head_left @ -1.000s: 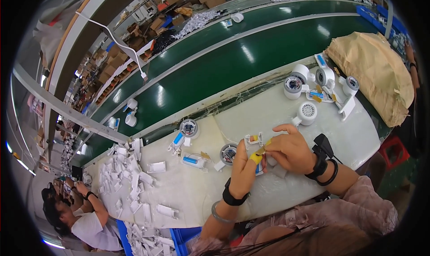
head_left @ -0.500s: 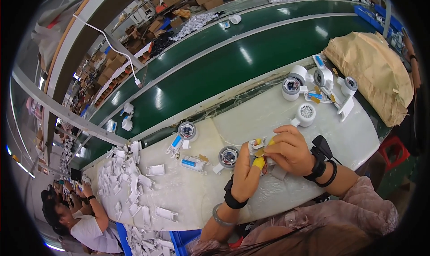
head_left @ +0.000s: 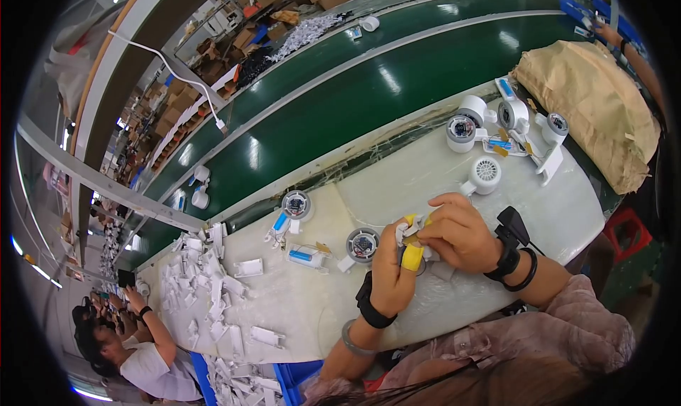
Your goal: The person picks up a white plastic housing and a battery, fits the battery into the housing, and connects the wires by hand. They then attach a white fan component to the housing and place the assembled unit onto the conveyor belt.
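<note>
My left hand (head_left: 392, 275) is closed around a small white plastic part (head_left: 401, 231) in front of me. Above it, my right hand (head_left: 460, 236) pinches at the same part, by a small brown tab (head_left: 412, 240). Yellow coverings wrap some fingertips. Fingers hide most of the held part, and thin wires hang below it. Just left of my hands lies a round grey-rimmed fan head (head_left: 363, 245) with a circuit board showing. Beside that is a white holder with a blue battery (head_left: 305, 256). A white fan head with a slotted grille (head_left: 484, 176) rests beyond my right hand.
Loose white plastic casings (head_left: 206, 278) pile up at the left, above a blue bin (head_left: 291, 379). More fan heads (head_left: 461, 130) cluster far right beside a brown paper sack (head_left: 585, 115). A green conveyor (head_left: 340, 101) runs behind the table. Another person (head_left: 152, 363) sits at the left.
Both hands stay on the held part, with the fingers shifting slightly. The view has tilted a little. A co-worker's hand now reaches to the blue bins at the far right.
</note>
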A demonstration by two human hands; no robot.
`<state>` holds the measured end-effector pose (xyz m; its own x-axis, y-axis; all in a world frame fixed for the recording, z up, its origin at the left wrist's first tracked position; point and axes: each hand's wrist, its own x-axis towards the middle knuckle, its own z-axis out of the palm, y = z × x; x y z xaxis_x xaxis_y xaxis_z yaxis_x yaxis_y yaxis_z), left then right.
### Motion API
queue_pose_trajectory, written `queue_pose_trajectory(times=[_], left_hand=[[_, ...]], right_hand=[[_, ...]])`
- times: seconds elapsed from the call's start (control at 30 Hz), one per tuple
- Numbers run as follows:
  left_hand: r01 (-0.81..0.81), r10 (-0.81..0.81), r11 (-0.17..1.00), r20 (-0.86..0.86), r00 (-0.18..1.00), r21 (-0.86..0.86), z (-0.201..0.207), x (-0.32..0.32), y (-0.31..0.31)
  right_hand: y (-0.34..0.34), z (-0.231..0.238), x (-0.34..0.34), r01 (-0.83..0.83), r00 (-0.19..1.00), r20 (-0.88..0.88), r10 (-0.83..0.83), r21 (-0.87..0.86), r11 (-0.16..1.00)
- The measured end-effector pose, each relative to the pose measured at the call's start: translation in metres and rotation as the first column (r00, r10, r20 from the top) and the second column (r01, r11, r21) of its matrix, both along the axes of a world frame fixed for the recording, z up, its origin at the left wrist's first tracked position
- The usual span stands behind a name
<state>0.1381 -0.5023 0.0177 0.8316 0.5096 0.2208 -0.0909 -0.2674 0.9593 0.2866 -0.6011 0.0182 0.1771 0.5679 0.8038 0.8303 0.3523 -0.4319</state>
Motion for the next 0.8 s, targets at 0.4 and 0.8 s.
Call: queue_pose_trajectory(times=[0.4, 0.8], left_hand=[[-0.055, 0.051, 0.974, 0.023, 0.998, 0.221, -0.002, 0.003, 0.001], [0.006, 0.000, 0.993, -0.051, 0.999, 0.116, 0.003, 0.006, 0.003]], right_hand=[[-0.001, -0.004, 0.001, -0.009, 0.999, 0.031, 0.009, -0.022, 1.000], [0.001, -0.003, 0.005, -0.051, 0.994, 0.100, 0.052, -0.006, 0.999]])
